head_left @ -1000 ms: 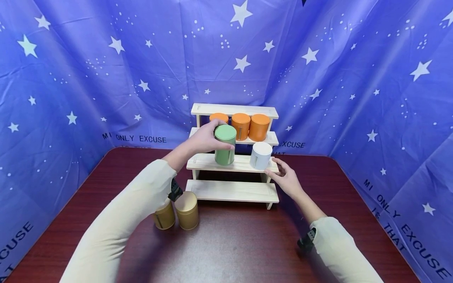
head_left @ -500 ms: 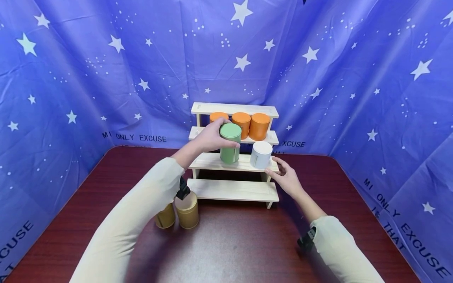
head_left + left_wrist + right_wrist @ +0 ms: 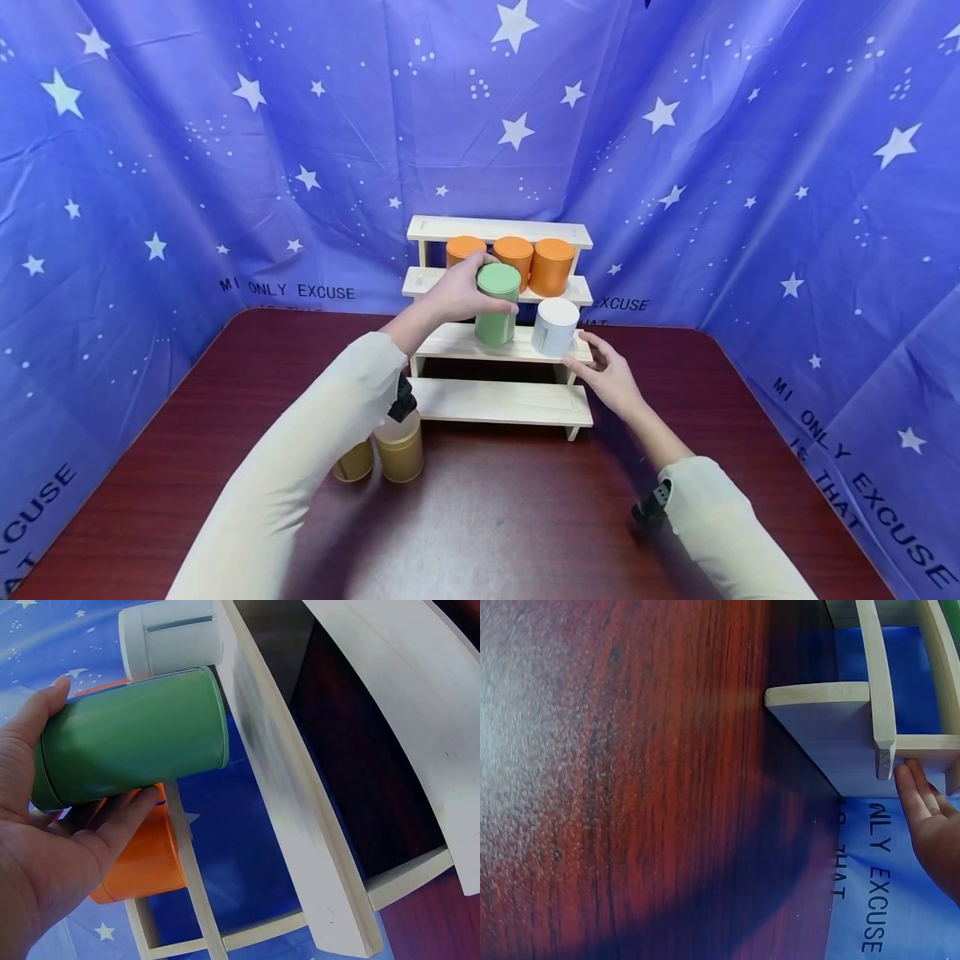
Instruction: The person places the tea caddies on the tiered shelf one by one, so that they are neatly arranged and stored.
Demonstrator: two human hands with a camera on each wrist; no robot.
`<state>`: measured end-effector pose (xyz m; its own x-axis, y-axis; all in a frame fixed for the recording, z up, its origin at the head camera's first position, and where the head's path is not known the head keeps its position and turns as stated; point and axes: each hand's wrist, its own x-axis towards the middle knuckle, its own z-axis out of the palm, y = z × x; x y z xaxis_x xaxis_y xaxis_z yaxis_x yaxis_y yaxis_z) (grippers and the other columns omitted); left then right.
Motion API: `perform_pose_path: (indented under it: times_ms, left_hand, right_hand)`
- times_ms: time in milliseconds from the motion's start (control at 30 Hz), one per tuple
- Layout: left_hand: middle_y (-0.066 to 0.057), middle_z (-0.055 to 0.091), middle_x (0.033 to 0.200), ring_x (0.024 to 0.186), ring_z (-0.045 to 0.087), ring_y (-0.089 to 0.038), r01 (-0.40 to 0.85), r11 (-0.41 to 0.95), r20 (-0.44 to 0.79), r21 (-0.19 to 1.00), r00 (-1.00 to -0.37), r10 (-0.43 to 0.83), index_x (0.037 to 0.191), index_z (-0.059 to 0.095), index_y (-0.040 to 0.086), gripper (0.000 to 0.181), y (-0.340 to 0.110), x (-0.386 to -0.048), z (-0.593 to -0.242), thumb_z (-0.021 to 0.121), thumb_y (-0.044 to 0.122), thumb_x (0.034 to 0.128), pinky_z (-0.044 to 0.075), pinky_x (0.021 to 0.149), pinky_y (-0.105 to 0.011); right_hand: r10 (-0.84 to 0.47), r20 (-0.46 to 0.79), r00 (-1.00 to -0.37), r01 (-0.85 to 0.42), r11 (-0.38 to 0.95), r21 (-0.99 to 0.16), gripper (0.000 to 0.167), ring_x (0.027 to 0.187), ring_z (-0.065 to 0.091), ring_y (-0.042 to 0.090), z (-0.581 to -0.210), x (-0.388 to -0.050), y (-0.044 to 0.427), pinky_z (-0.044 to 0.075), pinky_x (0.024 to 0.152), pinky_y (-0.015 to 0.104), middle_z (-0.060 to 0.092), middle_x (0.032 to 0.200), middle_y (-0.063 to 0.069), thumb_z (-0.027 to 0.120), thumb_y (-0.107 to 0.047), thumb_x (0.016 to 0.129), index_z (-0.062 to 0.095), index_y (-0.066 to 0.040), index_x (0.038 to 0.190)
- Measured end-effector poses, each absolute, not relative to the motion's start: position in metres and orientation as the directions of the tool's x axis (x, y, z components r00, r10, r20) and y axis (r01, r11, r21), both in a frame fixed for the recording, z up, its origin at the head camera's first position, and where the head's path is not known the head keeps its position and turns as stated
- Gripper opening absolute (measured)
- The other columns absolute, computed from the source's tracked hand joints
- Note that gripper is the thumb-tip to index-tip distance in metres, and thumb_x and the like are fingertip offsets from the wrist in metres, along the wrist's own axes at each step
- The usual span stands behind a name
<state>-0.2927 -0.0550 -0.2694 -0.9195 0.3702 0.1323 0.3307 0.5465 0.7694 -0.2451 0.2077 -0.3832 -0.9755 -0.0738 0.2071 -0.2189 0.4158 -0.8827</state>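
My left hand (image 3: pixel 456 295) grips a green lidded canister (image 3: pixel 497 321), thumb in front and fingers curled behind. The green canister is upright, at the second-lowest board (image 3: pixel 442 343) of a pale wooden step rack; whether its base touches is unclear. In the left wrist view its green side (image 3: pixel 142 735) lies in the curve of my hand. To its right on that board stands a white canister (image 3: pixel 555 329). My right hand (image 3: pixel 611 385) is at the board's right end, just beside the white canister. The right wrist view shows straight fingers (image 3: pixel 911 791) touching the rack's side.
Three orange canisters (image 3: pixel 551 271) stand on the board above, the left one partly hidden by my hand. Two gold canisters (image 3: pixel 400 454) stand on the dark red table (image 3: pixel 495 517), left of the rack. A blue star-printed curtain (image 3: pixel 300 125) surrounds the table.
My left hand has carried the green canister rightward along the board, closer to the white one. My right hand has stayed at the rack's end.
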Motion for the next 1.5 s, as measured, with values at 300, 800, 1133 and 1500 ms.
perform_pose_path:
  times_ms: [300,800,1133,1500]
  left_hand:
    - [-0.008,0.057,0.12,0.112,0.054,-0.022,0.325,0.562,0.12,0.761,-0.921,0.371,0.129,0.042,0.01,0.077,-0.049,-0.293,-0.272,0.083,0.034,0.0683,0.044,0.099,-0.037]
    - [-0.007,0.057,0.12,0.111,0.055,-0.021,0.312,0.548,0.098,0.776,-0.918,0.384,0.126,0.043,0.01,0.074,-0.037,-0.294,-0.276,0.083,0.032,0.0679,0.045,0.098,-0.036]
    - [-0.007,0.058,0.12,0.11,0.056,-0.021,0.319,0.578,0.094,0.751,-0.918,0.385,0.13,0.043,0.009,0.077,-0.033,-0.297,-0.282,0.083,0.033,0.0681,0.046,0.098,-0.036]
    - [-0.008,0.057,0.123,0.114,0.055,-0.022,0.304,0.599,0.075,0.741,-0.924,0.376,0.133,0.041,0.008,0.081,-0.031,-0.299,-0.283,0.082,0.035,0.0688,0.044,0.1,-0.037]
  right_hand:
    - [-0.079,0.205,-0.975,-0.22,0.404,-0.888,0.06,0.075,0.056,-0.005,-0.383,-0.245,0.207,0.047,0.067,0.01,0.056,0.123,0.031,0.066,-0.01,0.086,0.039,0.006,0.137]
    - [-0.079,0.205,-0.976,-0.219,0.399,-0.89,0.06,0.074,0.056,-0.007,-0.384,-0.245,0.207,0.047,0.068,0.01,0.057,0.119,0.033,0.066,-0.01,0.086,0.039,0.006,0.138]
    - [-0.078,0.201,-0.977,-0.215,0.404,-0.889,0.06,0.076,0.056,-0.006,-0.384,-0.244,0.207,0.047,0.069,0.009,0.055,0.124,0.031,0.066,-0.01,0.087,0.038,0.006,0.138]
    - [-0.078,0.207,-0.975,-0.221,0.407,-0.886,0.06,0.075,0.056,-0.006,-0.383,-0.245,0.207,0.047,0.068,0.009,0.055,0.124,0.032,0.066,-0.009,0.087,0.038,0.007,0.137]
